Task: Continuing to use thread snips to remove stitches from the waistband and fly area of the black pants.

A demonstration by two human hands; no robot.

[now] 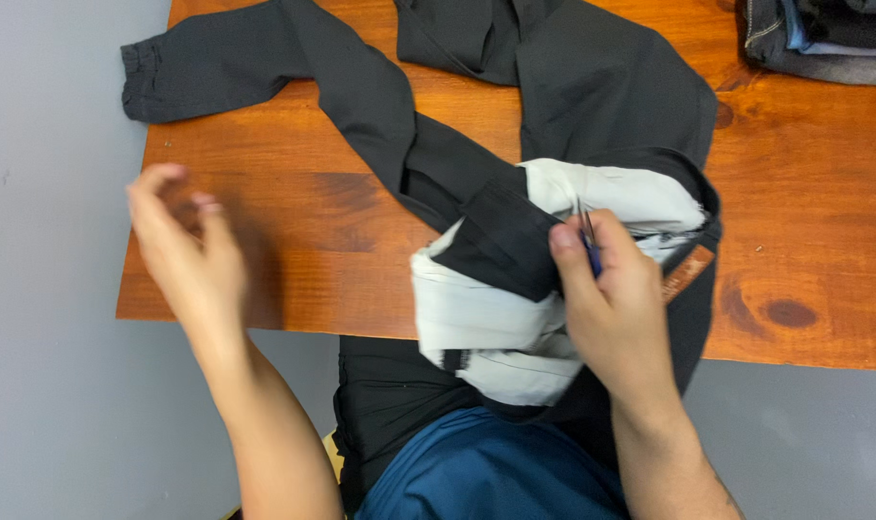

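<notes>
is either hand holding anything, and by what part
The right hand pinches a small dark blue tool between thumb and fingers over the black trousers at the turned-out white pocket lining. The left hand holds nothing.

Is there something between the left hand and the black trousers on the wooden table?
Nothing visible. The left hand hovers open over bare wooden table, with clear space to the black trousers. The right hand already pinches their waistband with its white lining.
</notes>
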